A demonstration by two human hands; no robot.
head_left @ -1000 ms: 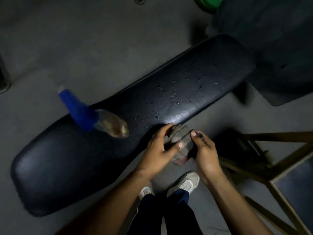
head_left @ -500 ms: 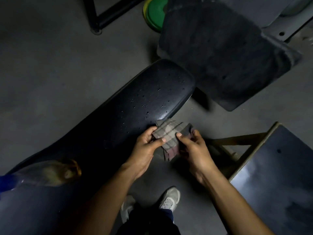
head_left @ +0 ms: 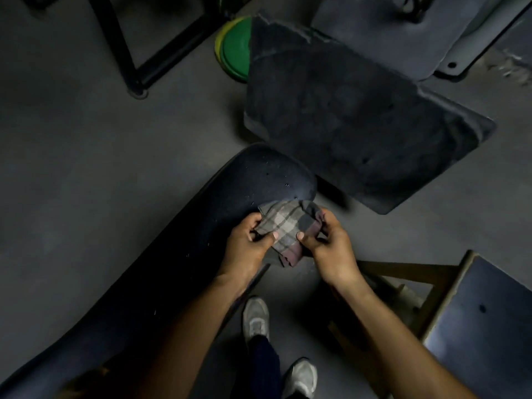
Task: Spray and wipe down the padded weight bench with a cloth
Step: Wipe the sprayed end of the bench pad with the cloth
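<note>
Both hands are up in the middle of the frame with the plaid cloth (head_left: pixel 283 226) stretched between them. The left hand (head_left: pixel 247 246) has its thumb on top of the cloth's left edge and the other fingers (head_left: pixel 253 223) curled under it, so it's pinching that side; the right hand (head_left: pixel 331 246) does the same on the right edge, thumb over, fingers tucked behind. The cloth sits just over the near edge of the rounded upper end of the padded worktop (head_left: pixel 178 249), which runs diagonally down to the lower left and has small droplets (head_left: pixel 269 174) on it. Whether the cloth actually touches the pad, can't tell.
</note>
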